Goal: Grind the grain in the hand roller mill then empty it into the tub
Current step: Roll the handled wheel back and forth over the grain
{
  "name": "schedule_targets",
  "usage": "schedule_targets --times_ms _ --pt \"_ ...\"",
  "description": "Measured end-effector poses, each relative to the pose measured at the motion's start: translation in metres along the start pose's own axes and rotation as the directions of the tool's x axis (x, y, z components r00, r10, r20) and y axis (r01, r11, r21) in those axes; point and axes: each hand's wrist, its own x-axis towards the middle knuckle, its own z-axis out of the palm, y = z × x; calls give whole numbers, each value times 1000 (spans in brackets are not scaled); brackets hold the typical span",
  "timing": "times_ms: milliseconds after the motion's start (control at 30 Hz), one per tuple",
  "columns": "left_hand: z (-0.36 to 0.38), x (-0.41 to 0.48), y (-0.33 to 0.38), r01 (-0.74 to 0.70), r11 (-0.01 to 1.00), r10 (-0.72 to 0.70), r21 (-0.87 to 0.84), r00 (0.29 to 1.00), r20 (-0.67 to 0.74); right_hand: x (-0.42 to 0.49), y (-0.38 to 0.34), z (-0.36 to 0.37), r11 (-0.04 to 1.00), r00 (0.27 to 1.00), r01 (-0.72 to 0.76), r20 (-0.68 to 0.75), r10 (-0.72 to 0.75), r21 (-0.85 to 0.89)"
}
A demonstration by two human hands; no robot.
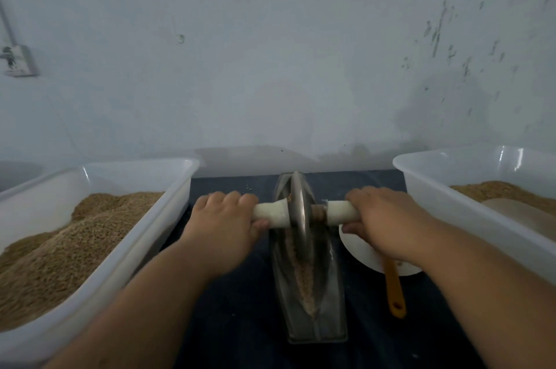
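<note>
A metal boat-shaped trough (326, 302) lies lengthwise on the dark table in front of me, with a line of brown grain (305, 281) along its groove. A steel roller wheel (298, 203) stands upright in the groove towards its far end. My left hand (224, 224) grips the pale left handle (270, 213) of the wheel's axle. My right hand (382, 218) grips the pale right handle (340, 212). A white tub (421, 170) at the right holds a low heap of brown meal.
A large white tub (177, 185) heaped with grain (60, 251) stands close at the left. A white dish (361, 251) with an orange-handled tool (394, 293) sits right of the trough, under my right wrist. A pale wall rises just behind the table.
</note>
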Motion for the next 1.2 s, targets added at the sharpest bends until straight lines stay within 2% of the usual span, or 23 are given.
schedule_targets --times_ms 67,133,200,267,433,567,667,800,867,933,967,1033,1100,1167,1200 --pt "17 5 4 29 999 -27 17 992 -122 10 0 22 997 990 -51 -138 43 -57" --pt "25 7 7 11 1000 -16 -19 970 -243 16 1 36 996 978 -79 -194 72 -29" --pt "28 7 8 3 999 -15 -38 949 -314 17 4 42 996 975 -91 -201 94 22" --pt "27 6 7 -3 1000 -5 -25 951 -310 15 6 39 995 982 -89 -162 94 37" --pt "3 -2 3 14 1000 -11 26 995 -96 -4 5 -2 997 998 -28 62 24 67" --pt "-32 -16 -7 -70 991 90 -116 980 176 -25 4 -47 982 921 -9 384 -66 190" --pt "-54 -27 -12 6 964 95 -265 925 367 -38 7 -71 984 883 20 458 -101 178" --pt "-59 -29 -9 51 948 83 -314 914 397 -36 8 -70 982 882 19 458 -106 190" --pt "-52 -23 -7 56 947 51 -316 945 322 -29 9 -58 974 893 -15 441 -89 225" --pt "-38 -15 -4 -2 982 31 -191 989 146 -20 11 -39 964 917 -59 396 -51 260" --pt "-29 -11 -1 -30 996 33 -82 999 35 -15 11 -28 965 938 -74 345 -18 253" --pt "-9 -5 4 -18 998 27 65 990 -136 -5 10 -3 986 988 -78 146 57 146" --pt "10 0 6 5 999 6 51 976 -217 4 9 17 993 993 -101 -47 104 64" --pt "27 3 4 9 1000 -15 -20 962 -271 10 11 28 992 982 -117 -143 123 52" --pt "32 4 2 28 999 -39 -46 966 -255 12 12 31 993 976 -109 -185 117 51"
